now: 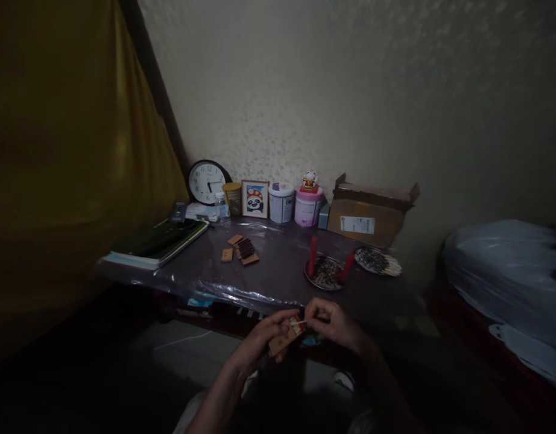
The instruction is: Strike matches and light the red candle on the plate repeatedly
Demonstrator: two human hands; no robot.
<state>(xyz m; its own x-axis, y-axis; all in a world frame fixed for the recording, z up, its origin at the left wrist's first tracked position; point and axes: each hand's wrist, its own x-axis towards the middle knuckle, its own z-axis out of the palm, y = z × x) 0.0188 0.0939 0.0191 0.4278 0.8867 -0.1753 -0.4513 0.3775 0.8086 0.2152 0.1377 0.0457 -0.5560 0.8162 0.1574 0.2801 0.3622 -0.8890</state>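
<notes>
Just in front of the table's near edge, my left hand [260, 339] grips a cardboard matchbox [281, 343]. The box is partly open, and match heads show at its upper end. Thumb and finger of my right hand [333, 325] are pinched on a pale matchstick [300, 322] at that open end. Beyond my hands, a metal plate [322, 287] bears a red candle [313, 256] standing upright and a second red candle [348, 265] that leans to the right. Dark bits lie between the candles.
Several matchboxes [227, 255] lie left of centre on the dark table [278, 265]. A second plate [367, 269] holds dark bits and pale sticks. Along the wall stand a clock [207, 182], a framed picture [255, 199], tubs [281, 204] and a cardboard box [363, 212]. Books [158, 244] lie left.
</notes>
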